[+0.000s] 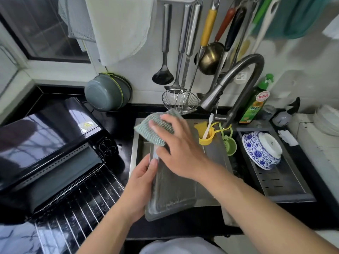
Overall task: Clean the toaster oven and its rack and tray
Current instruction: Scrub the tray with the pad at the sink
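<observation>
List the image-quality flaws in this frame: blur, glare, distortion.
Head view: the right hand and green scrub cloth are motion-smeared; daylight glares off the toaster oven top; wide-angle distortion bends the hanging utensils and counter edges; the tray stays fairly sharp.

Grey metal tray [171,187] tilted over the sink; wet wire rack [80,204] beside open black toaster oven [45,143].
</observation>
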`<state>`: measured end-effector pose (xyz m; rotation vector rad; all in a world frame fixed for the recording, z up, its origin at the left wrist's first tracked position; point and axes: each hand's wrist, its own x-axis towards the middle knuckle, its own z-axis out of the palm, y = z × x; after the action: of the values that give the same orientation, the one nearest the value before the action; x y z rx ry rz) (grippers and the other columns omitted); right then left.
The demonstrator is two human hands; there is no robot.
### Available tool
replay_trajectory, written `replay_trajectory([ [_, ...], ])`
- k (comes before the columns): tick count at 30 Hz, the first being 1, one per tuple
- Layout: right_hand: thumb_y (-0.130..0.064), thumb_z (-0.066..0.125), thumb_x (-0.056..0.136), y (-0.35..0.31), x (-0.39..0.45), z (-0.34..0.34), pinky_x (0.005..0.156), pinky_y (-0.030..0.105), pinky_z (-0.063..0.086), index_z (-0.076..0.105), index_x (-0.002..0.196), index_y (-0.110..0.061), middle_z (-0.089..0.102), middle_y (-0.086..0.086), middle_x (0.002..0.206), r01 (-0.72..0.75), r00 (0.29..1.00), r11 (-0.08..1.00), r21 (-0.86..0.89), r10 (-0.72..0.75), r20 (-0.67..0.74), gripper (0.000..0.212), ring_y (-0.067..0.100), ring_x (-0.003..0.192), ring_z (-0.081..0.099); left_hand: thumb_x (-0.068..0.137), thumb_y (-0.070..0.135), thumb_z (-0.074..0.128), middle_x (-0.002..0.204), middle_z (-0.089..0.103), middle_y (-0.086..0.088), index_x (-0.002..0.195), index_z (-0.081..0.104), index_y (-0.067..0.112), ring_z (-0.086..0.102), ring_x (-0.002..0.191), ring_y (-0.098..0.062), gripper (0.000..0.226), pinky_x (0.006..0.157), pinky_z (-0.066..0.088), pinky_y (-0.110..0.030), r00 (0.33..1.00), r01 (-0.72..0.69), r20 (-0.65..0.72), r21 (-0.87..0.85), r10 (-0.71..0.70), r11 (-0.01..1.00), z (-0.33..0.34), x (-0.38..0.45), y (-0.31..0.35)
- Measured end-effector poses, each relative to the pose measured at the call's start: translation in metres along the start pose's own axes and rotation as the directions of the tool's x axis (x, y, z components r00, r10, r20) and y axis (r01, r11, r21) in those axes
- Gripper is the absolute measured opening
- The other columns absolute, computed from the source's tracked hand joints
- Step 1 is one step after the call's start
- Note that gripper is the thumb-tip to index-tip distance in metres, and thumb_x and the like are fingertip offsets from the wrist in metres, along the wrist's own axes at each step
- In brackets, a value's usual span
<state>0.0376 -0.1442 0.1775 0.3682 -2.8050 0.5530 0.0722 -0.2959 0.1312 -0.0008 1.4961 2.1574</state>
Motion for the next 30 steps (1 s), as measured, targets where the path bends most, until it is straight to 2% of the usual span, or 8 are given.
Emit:
replay_trajectory([
  [2,-0.029,0.055,0.094,0.013,-0.001,0.005,0.112,0.033,0.027,0.050,0.144,-0.026,0.043,0.004,0.141,0.055,0.998,0.998,0.042,-0.053,-0.043,0.050,0.021,0.130,0.036,0.101,0.033,0.050,0.109,0.075,-0.019,0.114,0.071,0.014,0.072,0.095,-0.030,0.030,0.078,0.060,-0.036,0.999,-0.048,-0.019,0.013,0.049,0.999,-0.004,0.000,0.002],
  [6,-0.036,0.042,0.097,0.044,0.004,0.014,0.101,0.043,0.044,0.063,0.130,-0.014,0.054,0.000,0.124,-0.286,0.940,0.926,0.245,0.321,-0.115,0.045,0.018,0.117,0.049,0.095,0.038,0.053,0.102,0.074,-0.013,0.103,0.075,0.021,0.071,0.085,-0.024,0.028,0.074,0.061,-0.039,0.998,-0.045,-0.051,-0.079,0.041,0.996,-0.015,0.001,0.007],
  [12,-0.036,0.044,0.098,0.019,0.000,0.031,0.107,0.033,0.033,0.066,0.125,-0.023,0.051,0.003,0.128,0.009,0.991,0.996,0.085,0.003,-0.136,0.038,0.021,0.121,0.042,0.105,0.032,0.049,0.105,0.074,-0.018,0.103,0.075,0.017,0.072,0.090,-0.027,0.031,0.076,0.060,-0.037,1.000,0.006,-0.016,-0.070,-0.007,0.998,-0.008,0.007,-0.009],
  [15,-0.037,0.038,0.103,0.068,-0.018,0.042,0.105,0.038,0.040,0.057,0.136,-0.022,0.047,-0.002,0.129,-0.398,0.892,0.890,0.221,0.432,-0.135,0.042,0.017,0.120,0.042,0.103,0.039,0.049,0.098,0.075,-0.007,0.089,0.074,0.023,0.073,0.085,-0.020,0.033,0.070,0.061,-0.035,0.993,0.019,-0.111,-0.099,-0.030,0.995,-0.007,0.012,-0.010],
  [17,-0.033,0.041,0.105,0.077,-0.040,0.053,0.105,0.023,0.037,0.054,0.139,-0.023,0.039,-0.007,0.129,-0.557,0.807,0.732,0.393,0.588,0.047,0.038,0.010,0.121,0.042,0.101,0.047,0.051,0.105,0.073,-0.009,0.097,0.066,0.015,0.071,0.094,-0.026,0.036,0.080,0.063,-0.049,0.973,0.024,-0.224,-0.146,-0.056,0.989,-0.010,0.021,-0.013],
  [21,-0.025,0.048,0.103,0.065,-0.073,0.073,0.090,-0.004,0.023,0.058,0.136,-0.024,0.039,-0.009,0.131,-0.556,0.814,0.717,0.420,0.573,0.099,0.035,-0.009,0.108,0.035,0.105,0.046,0.049,0.124,0.073,-0.016,0.131,0.064,0.011,0.071,0.113,-0.035,0.047,0.095,0.055,-0.063,0.928,0.068,-0.323,-0.345,-0.186,0.936,-0.007,0.047,-0.015],
  [26,-0.027,0.046,0.101,0.058,-0.123,0.091,0.101,0.033,0.042,0.066,0.120,-0.023,0.048,-0.008,0.120,-0.592,0.804,0.751,0.291,0.528,0.273,0.028,0.011,0.111,0.048,0.104,0.030,0.047,0.118,0.075,-0.014,0.132,0.064,0.015,0.072,0.110,-0.036,0.037,0.093,0.055,-0.065,0.859,-0.037,-0.439,-0.563,-0.261,0.826,0.007,0.091,-0.029],
  [30,-0.023,0.049,0.093,0.033,-0.113,0.115,0.092,0.029,0.047,0.064,0.102,-0.020,0.058,-0.002,0.112,-0.558,0.828,0.728,0.398,0.453,0.331,0.017,0.015,0.106,0.057,0.109,0.020,0.044,0.112,0.069,-0.014,0.114,0.057,0.014,0.067,0.110,-0.033,0.014,0.095,0.057,-0.054,0.870,-0.051,-0.459,-0.449,-0.181,0.892,0.049,0.122,-0.049],
])
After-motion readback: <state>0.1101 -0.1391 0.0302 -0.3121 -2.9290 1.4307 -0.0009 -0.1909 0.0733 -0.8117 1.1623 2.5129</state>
